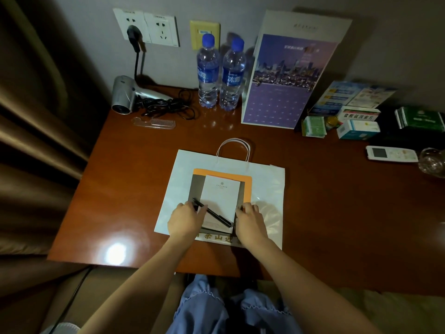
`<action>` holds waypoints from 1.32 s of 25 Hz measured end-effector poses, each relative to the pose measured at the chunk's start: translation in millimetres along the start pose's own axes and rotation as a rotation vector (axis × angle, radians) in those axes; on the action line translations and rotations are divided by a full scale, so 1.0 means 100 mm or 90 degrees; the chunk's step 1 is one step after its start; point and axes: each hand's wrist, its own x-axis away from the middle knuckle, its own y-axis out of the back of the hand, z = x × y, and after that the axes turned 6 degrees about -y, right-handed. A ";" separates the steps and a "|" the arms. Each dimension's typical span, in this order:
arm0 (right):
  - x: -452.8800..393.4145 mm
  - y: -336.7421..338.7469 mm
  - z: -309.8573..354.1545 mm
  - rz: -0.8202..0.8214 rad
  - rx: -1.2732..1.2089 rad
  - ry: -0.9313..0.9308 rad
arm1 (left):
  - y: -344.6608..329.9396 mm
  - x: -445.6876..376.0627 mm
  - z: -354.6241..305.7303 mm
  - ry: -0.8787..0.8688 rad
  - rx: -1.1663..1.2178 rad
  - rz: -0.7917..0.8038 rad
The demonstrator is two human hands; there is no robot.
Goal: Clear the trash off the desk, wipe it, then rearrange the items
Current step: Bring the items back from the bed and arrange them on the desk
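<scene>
- The step in hand looked like the rearranging: both hands sat at the near end of a stack, squaring it up on the desk [337, 213].
- The stack lay between the hands: a white notepad [220, 198] on a dark folder [197, 184], that on an orange sheet [246, 182], all on a flat white paper bag [265, 189] whose handles pointed away from the person.
- The left hand [185, 219] lay over the stack's left edge with its fingers curled down at the tip of a black pen [214, 214]; whether it pinched the pen or only touched it could not be told.
- The right hand [251, 221] pressed against the stack's right edge, fingers bent over the folder's side; it seemed to grip that edge.
- The pen lay slantwise across the notepad, from the left hand toward the right, and would likely roll if the stack were tilted.
- To do it well, I judged: keep the stack flat, push both sides inward together so the layers line up, and steady the pen before any slide.
- Beyond the hands stood two water bottles [220, 73] and a purple calendar card [281, 83], with a hair dryer [130, 95] and a comb [154, 122] further left; boxes [356, 121] and a remote [391, 154] lay far right.
- A slide forward had room ahead of the bag handles.
</scene>
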 end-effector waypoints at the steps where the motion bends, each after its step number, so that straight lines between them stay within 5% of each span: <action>1: -0.01 0.01 0.00 -0.001 -0.004 -0.002 | -0.03 -0.01 -0.05 0.008 -0.011 0.004; 8: -0.05 0.03 -0.01 0.006 -0.007 -0.005 | -0.08 -0.12 -0.21 0.068 0.028 0.000; 20: -0.10 0.02 -0.03 0.016 -0.039 -0.018 | 0.00 -0.40 -0.11 -0.067 0.101 -0.034; 33: -0.07 -0.03 -0.02 -0.019 -0.064 -0.016 | -0.01 -0.25 0.06 -0.025 0.112 -0.021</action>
